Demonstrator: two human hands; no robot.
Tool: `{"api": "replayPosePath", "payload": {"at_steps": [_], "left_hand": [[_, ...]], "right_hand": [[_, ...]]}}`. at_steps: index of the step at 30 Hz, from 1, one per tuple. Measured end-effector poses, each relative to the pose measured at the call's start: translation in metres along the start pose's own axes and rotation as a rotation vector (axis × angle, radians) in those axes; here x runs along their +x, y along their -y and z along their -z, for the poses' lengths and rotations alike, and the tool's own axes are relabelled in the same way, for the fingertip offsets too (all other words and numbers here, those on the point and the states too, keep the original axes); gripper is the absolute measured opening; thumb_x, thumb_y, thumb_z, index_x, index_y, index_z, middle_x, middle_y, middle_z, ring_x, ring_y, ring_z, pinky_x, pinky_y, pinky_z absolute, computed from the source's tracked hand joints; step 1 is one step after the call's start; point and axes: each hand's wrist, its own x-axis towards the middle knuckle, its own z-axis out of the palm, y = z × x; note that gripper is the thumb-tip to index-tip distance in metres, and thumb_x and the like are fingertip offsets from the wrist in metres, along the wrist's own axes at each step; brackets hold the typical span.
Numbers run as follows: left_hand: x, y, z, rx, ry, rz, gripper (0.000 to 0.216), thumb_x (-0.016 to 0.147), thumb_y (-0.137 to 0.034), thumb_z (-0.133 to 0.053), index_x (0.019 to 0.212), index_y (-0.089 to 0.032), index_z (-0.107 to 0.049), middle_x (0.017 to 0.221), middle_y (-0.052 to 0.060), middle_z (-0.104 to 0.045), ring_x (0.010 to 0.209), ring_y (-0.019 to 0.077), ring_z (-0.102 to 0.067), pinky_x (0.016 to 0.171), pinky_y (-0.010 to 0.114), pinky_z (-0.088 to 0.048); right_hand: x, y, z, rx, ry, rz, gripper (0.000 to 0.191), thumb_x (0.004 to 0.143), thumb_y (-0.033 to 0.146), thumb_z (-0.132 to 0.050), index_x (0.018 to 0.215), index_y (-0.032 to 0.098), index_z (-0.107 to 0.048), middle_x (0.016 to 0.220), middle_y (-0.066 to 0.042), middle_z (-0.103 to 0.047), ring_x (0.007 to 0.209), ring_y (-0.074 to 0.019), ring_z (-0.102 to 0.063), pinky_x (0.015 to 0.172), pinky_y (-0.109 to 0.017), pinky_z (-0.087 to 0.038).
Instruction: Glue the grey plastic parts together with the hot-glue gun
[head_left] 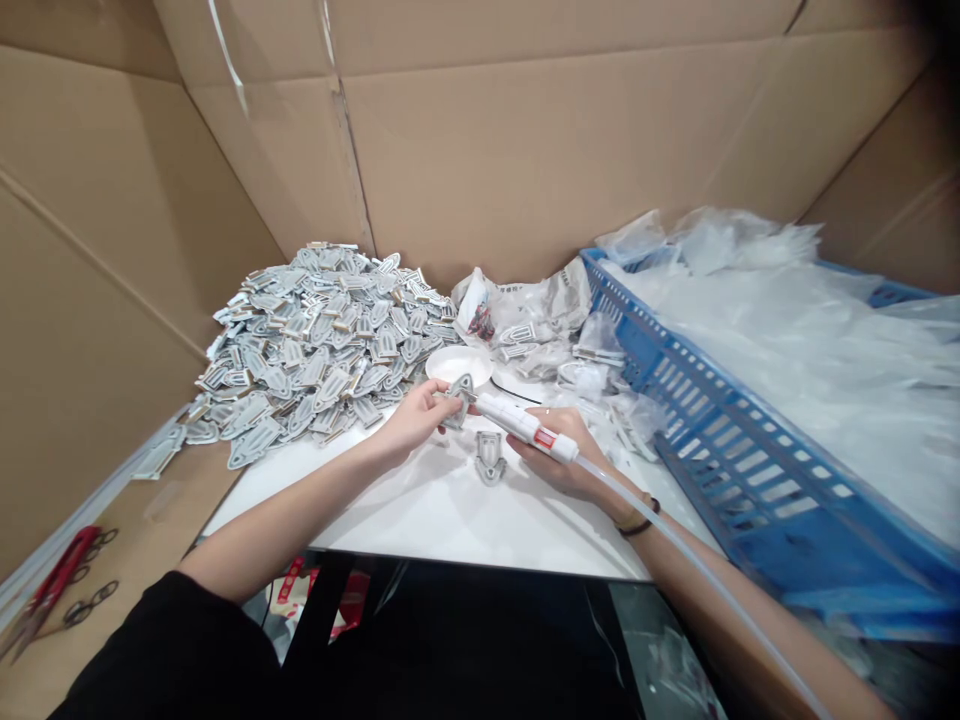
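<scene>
Between the thumb and fingers of my left hand (412, 422) is a small grey shield-shaped metal piece (463, 384), tilted up above the white tabletop (420, 510). My right hand (556, 465) grips a white pen-shaped dispenser (510, 415) with a red-and-white label. A clear tube (675, 540) runs from its back end along my right forearm. The dispenser's thin tip meets or nearly meets the piece; contact is too small to tell. Just below my hands, another grey metal piece (490, 460) lies flat. A white oval dish (448, 364) sits behind my left hand.
A large heap of similar metal pieces (322, 340) fills the back left. Bagged pieces (525, 345) lie at the back centre. A blue crate (720, 420) with plastic bags (810, 350) stands right. Red-handled scissors (64, 570) lie far left. Cardboard walls (562, 150) surround the table.
</scene>
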Motion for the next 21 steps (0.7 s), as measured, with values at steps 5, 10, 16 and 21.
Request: {"api": "replayPosePath", "payload": {"at_steps": [5,10,16,21], "left_hand": [[0.0002,0.0002,-0.001,-0.077,-0.018,0.017,0.035,0.069,-0.032,-0.075,0.086,-0.018,-0.047,0.076,0.003,-0.072,0.055,0.0098,-0.057,0.051,0.021,-0.04],[-0.0008,-0.0016,-0.003,-0.138,-0.03,0.046,0.037,0.066,-0.025,-0.076,0.083,-0.019,-0.044,0.066,0.001,-0.069,0.052,0.0099,-0.056,0.052,0.022,-0.044],[-0.0017,-0.0004,-0.0025,-0.144,-0.008,0.049,0.038,0.067,-0.025,-0.077,0.084,-0.019,-0.042,0.067,0.001,-0.069,0.055,0.0112,-0.059,0.056,0.024,-0.05],[-0.0019,-0.0003,-0.0026,-0.133,-0.004,0.068,0.037,0.069,-0.026,-0.076,0.083,-0.019,-0.042,0.073,0.002,-0.07,0.058,0.0112,-0.061,0.057,0.023,-0.049]], "right_hand": [[-0.0003,-0.0018,-0.0018,-0.058,-0.015,0.003,0.029,0.087,0.031,-0.053,0.062,0.023,-0.043,0.06,-0.001,-0.051,0.052,-0.0145,-0.045,0.054,-0.03,-0.033],[-0.0007,-0.003,-0.0033,-0.096,-0.005,-0.001,0.028,0.088,0.03,-0.053,0.062,0.023,-0.043,0.061,-0.001,-0.052,0.053,-0.0149,-0.047,0.055,-0.03,-0.034],[0.0007,-0.0002,-0.0015,-0.107,0.017,-0.026,0.032,0.088,0.033,-0.051,0.059,0.022,-0.044,0.058,0.0,-0.05,0.049,-0.0127,-0.042,0.054,-0.029,-0.031],[0.0004,-0.0002,0.0003,-0.094,0.026,-0.017,0.034,0.089,0.036,-0.05,0.059,0.022,-0.042,0.058,-0.001,-0.049,0.05,-0.0129,-0.04,0.054,-0.03,-0.031]]}}
